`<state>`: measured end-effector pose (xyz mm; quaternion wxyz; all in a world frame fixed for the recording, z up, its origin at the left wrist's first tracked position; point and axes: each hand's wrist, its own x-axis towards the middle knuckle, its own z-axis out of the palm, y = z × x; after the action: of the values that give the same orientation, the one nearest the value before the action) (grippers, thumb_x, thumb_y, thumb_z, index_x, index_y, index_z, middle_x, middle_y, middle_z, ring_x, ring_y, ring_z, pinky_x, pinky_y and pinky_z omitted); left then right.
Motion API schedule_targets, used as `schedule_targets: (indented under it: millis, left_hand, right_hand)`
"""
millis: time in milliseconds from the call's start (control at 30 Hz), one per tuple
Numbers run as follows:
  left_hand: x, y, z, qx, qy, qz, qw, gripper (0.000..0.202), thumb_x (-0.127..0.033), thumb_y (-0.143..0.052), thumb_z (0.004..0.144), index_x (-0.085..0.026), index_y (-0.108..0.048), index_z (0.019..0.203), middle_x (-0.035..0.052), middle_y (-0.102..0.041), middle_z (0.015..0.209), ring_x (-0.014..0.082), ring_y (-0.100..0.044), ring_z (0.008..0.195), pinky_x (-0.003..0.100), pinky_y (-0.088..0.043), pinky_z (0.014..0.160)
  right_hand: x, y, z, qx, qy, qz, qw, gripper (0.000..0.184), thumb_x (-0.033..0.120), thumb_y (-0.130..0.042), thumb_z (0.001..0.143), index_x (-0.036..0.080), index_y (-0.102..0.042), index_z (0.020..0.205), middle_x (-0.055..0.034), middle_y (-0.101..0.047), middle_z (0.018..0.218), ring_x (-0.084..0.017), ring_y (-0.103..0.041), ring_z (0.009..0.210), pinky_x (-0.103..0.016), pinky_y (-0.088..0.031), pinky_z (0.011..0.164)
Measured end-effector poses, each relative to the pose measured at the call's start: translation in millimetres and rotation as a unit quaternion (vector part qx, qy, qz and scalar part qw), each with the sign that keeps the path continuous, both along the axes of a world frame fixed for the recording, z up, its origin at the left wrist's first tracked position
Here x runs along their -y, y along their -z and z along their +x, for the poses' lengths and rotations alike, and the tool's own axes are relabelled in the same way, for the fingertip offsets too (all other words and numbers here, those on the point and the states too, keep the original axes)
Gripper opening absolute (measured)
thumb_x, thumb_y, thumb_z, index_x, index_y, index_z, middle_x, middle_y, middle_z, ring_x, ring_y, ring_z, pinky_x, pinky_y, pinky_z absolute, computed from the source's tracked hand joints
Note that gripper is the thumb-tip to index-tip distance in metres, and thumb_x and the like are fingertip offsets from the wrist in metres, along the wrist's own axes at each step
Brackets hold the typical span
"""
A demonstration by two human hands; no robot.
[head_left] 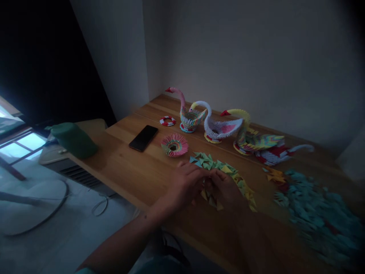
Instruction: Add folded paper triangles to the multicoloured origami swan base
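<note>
My left hand point(185, 186) and my right hand point(225, 188) meet over the wooden table point(134, 167), fingers pinched together on small folded paper triangles. Yellow folded pieces point(212, 199) show just under the fingers. A curved strip of green and yellow paper triangles point(225, 169) lies right behind and to the right of my hands. A round pink and multicoloured paper disc point(174, 144) sits a little beyond my left hand.
Three paper swans point(219, 127) stand along the back of the table, with a small red and white ring point(167, 121) at their left. A black phone point(143, 137) lies at left. A heap of teal paper pieces point(319, 209) covers the right side. A green cushion point(74, 139) sits off the left edge.
</note>
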<state>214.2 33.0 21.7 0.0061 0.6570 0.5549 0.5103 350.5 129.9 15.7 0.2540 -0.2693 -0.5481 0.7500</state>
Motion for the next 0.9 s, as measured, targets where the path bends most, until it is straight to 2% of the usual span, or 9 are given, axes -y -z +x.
schedule_targets:
  millis: [133, 333, 600, 900]
  left_hand:
    - [0.1, -0.7, 1.1, 0.035, 0.009, 0.006, 0.999, 0.016, -0.023, -0.053, 0.095, -0.02, -0.067, 0.1, 0.0036, -0.071, 0.085, 0.016, -0.063, 0.082, 0.03, -0.04, 0.079]
    - [3.6, -4.7, 1.9, 0.047, -0.007, 0.042, 0.998, 0.02, -0.029, -0.053, 0.095, -0.018, -0.066, 0.084, 0.0022, -0.068, 0.074, 0.0145, -0.061, 0.071, 0.029, -0.039, 0.072]
    - [3.2, -6.9, 4.0, 0.029, 0.006, 0.075, 0.997, 0.013, -0.024, -0.057, 0.093, -0.017, -0.066, 0.087, 0.0014, -0.068, 0.074, 0.0137, -0.061, 0.072, 0.028, -0.038, 0.073]
    - [2.5, -6.6, 3.6, 0.066, 0.029, 0.012, 0.997, 0.033, -0.036, -0.046, 0.098, -0.017, -0.069, 0.086, 0.0029, -0.068, 0.072, 0.0144, -0.061, 0.071, 0.029, -0.04, 0.075]
  right_hand:
    - [1.8, -5.6, -1.5, -0.008, 0.002, -0.039, 0.999, 0.045, 0.057, -0.081, 0.063, 0.018, -0.058, 0.06, 0.0033, -0.051, 0.049, -0.008, -0.043, 0.045, -0.021, -0.037, 0.045]
    - [2.4, -8.6, -0.4, -0.022, -0.003, -0.057, 0.998, 0.043, 0.056, -0.085, 0.057, 0.019, -0.062, 0.061, 0.005, -0.048, 0.045, -0.008, -0.041, 0.043, -0.021, -0.035, 0.043]
    - [2.7, -8.1, 0.5, -0.03, -0.017, -0.057, 0.998, 0.043, 0.055, -0.084, 0.059, 0.018, -0.062, 0.063, 0.0051, -0.048, 0.044, -0.007, -0.042, 0.042, -0.019, -0.034, 0.043]
    - [1.4, -6.4, 0.9, -0.031, -0.016, -0.051, 0.998, 0.044, 0.055, -0.085, 0.058, 0.018, -0.061, 0.063, 0.005, -0.049, 0.044, -0.007, -0.041, 0.04, -0.019, -0.033, 0.039]
